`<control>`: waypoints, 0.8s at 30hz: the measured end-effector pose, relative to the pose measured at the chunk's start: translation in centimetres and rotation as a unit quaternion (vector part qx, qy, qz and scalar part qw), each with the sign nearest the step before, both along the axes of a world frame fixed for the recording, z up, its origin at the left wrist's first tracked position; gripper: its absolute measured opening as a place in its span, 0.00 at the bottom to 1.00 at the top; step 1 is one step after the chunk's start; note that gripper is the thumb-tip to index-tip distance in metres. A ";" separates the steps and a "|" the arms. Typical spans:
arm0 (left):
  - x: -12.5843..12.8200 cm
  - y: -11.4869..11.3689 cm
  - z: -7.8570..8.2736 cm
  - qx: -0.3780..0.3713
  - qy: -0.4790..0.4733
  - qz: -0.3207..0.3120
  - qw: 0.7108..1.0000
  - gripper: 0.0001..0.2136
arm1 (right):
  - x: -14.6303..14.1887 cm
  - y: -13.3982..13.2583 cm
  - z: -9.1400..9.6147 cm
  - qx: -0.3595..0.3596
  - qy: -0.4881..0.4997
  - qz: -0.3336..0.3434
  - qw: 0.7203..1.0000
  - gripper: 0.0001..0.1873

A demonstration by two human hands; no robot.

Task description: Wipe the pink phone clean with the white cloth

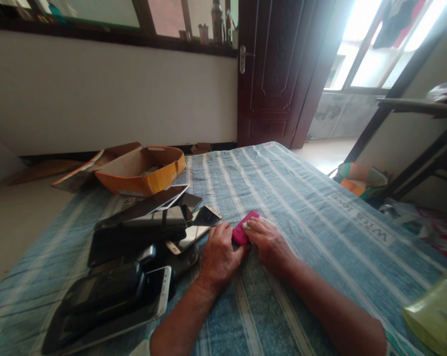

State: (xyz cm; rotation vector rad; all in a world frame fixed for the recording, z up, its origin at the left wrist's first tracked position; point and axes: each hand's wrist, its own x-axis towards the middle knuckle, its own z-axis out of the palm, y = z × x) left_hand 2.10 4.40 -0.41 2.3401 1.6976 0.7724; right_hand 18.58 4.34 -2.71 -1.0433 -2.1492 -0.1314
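A small bright pink mobile phone [243,230] lies on the striped blue cloth in front of me, partly covered by my fingers. My left hand [220,249] grips its left side and near edge, with the thumb at the near end. Over its right side my right hand [265,240] is closed on a small white wad [246,225], perhaps tissue, pressed against the pink surface. Just left of my left hand is a gold-edged smartphone [193,230] with a shiny screen. Farther left, dark phones and tablets [138,232] lie heaped, a white-edged tablet [158,296] nearest me.
An open orange cardboard box [142,173] stands at the far left of the bed-like surface [319,237]. A yellow translucent bag [436,311] sits at the right edge. Beyond are a dark door [275,74] and, at right, a shelf frame [419,106].
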 end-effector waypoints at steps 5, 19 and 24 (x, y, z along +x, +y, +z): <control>-0.1 0.0 -0.1 -0.001 0.003 -0.001 1.000 0.09 | -1.1 -0.9 0.3 -0.004 -0.010 0.031 0.999 0.18; 0.2 -0.2 0.2 0.007 0.008 0.000 1.000 0.09 | 0.5 -0.5 0.5 -0.052 0.044 0.019 0.997 0.20; 0.2 -0.2 0.2 0.000 0.004 0.001 1.000 0.08 | 0.0 0.0 0.2 -0.093 0.063 0.004 0.994 0.21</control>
